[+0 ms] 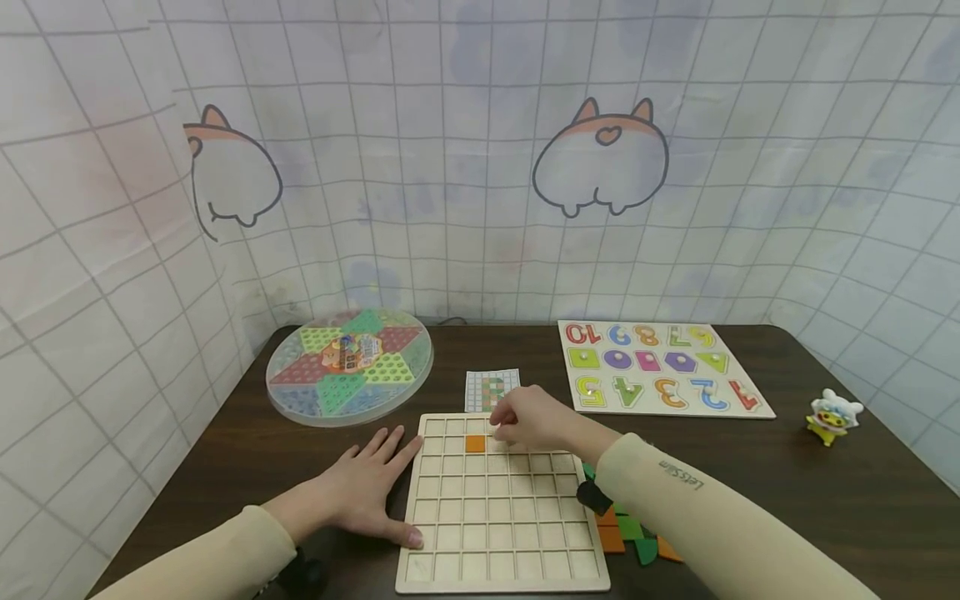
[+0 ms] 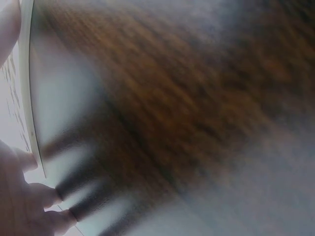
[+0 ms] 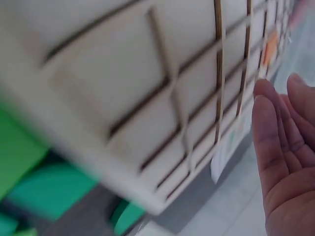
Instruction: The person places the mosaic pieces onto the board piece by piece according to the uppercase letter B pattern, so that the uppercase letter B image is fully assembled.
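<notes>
A pale wooden grid board (image 1: 504,510) lies on the dark table, with one orange square tile (image 1: 475,443) in a cell of its second row. My left hand (image 1: 362,493) is spread flat along the board's left side, thumb on the lower left edge. Over the board's top rows, just right of the orange tile, hovers my right hand (image 1: 534,417). Its fingers are loosely bent, and the right wrist view shows nothing between them and the thumb. Behind the board, a printed pattern card (image 1: 476,386) is partly covered by the right hand.
Loose orange tiles (image 1: 611,540) and green tiles (image 1: 647,550) lie right of the board, partly under the right forearm. A round Chinese checkers board (image 1: 300,396) stands back left, a number puzzle board (image 1: 637,400) back right. A small figurine (image 1: 831,417) is far right.
</notes>
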A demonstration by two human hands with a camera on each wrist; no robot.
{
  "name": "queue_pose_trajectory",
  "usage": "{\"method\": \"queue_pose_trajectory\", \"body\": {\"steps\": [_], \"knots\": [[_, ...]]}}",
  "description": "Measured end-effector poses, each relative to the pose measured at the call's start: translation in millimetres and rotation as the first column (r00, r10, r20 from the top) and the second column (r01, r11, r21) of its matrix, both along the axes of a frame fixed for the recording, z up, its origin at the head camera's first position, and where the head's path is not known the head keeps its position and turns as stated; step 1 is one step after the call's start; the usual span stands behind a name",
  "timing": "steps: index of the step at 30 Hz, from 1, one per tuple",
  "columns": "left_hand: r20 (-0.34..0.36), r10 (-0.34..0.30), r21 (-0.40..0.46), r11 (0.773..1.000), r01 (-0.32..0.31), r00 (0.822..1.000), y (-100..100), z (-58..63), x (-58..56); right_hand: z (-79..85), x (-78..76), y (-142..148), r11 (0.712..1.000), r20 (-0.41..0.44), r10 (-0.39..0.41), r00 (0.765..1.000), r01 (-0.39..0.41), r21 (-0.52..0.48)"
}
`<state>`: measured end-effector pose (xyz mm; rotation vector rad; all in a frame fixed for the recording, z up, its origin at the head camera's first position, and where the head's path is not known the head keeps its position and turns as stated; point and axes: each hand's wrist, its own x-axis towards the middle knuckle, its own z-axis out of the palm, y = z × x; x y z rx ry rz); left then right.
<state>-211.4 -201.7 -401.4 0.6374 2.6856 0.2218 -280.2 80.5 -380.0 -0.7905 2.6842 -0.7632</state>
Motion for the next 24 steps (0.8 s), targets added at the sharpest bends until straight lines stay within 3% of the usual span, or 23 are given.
{"method": "queue_pose_trajectory", "body": {"steps": [7,15,24], "knots": [[-0.003,0.000,-0.001,1.000,0.000,1.000,1,0.2,0.1,11.6,-1.4,61,0.997,0.009,-0.057,0.998,0.058,-0.058],[-0.007,0.008,-0.002,1.000,-0.008,1.000,2,2.0,-0.1,2.3,2.4,118,0.997,-0.034,-0.074,0.997,0.074,-0.014],[-0.008,-0.001,-0.001,1.000,0.001,1.000,2,0.3,-0.7,-9.3,17.1,151,0.997,0.087,-0.056,0.995,0.051,0.061]]}}
